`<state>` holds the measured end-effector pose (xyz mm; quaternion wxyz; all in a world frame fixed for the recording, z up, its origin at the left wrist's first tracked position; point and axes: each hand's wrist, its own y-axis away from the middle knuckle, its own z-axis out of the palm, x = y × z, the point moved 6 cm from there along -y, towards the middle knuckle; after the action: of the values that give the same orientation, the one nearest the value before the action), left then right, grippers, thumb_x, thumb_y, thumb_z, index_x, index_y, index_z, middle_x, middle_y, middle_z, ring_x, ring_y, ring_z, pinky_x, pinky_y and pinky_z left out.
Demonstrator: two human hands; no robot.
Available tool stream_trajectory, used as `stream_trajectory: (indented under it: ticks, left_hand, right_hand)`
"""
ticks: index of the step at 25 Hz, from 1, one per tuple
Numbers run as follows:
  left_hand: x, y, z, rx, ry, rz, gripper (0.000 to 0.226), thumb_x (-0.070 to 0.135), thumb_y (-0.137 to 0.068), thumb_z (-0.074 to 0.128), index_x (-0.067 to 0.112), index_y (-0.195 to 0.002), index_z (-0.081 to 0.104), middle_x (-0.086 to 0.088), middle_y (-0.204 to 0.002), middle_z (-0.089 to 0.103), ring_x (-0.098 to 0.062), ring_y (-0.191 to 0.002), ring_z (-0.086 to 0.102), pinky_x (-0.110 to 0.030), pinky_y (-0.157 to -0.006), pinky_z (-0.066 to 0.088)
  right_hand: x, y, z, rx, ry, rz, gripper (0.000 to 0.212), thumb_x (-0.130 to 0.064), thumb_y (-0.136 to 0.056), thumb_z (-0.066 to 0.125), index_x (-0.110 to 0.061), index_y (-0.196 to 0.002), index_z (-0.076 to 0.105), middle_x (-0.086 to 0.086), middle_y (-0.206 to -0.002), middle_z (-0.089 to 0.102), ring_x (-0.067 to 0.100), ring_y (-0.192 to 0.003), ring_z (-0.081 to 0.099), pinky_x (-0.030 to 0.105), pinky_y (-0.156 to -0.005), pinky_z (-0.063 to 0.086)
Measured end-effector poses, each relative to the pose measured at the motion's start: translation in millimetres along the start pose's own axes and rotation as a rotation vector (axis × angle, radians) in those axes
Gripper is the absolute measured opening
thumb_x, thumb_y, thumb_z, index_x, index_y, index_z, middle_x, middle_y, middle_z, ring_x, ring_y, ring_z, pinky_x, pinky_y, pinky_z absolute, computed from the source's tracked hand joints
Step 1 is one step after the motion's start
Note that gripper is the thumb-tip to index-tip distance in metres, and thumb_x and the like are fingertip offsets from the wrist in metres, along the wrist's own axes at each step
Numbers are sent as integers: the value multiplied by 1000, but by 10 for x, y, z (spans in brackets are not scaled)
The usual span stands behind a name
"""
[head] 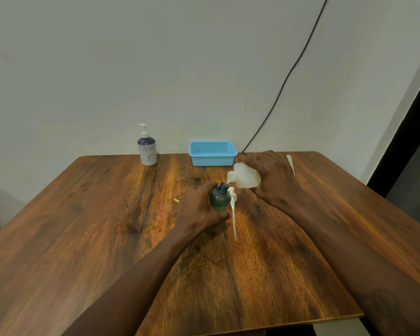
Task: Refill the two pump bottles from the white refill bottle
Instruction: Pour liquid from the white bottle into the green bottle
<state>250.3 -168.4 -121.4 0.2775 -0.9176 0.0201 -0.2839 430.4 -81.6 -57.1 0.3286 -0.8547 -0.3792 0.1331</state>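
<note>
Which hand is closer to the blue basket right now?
Right. The right hand, gripping the white refill bottle, sits just in front of the blue basket at its right corner. The left hand grips the dark pump bottle farther back toward the person.

No legible txt; pump bottle [148, 151] has flower print only.

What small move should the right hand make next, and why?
Probably the right hand should tip the white refill bottle slightly further: its spout is right over the open neck of the dark pump bottle, which the left hand grips.
</note>
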Motion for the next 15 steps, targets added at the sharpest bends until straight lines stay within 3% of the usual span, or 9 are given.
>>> stream_trajectory:
  ticks: [15]
  left_hand:
    - [22,-1,-7,8,6,-6,92,57,-61,90,23,-140,57,0,-125,71,-17,-106,68,-29,-89,56]
  right_hand:
    - [-9,7,-16,-8,33,1,82,-29,-64,93,-28,-138,58,5,-130,68,28,-115,60,50,-96,48]
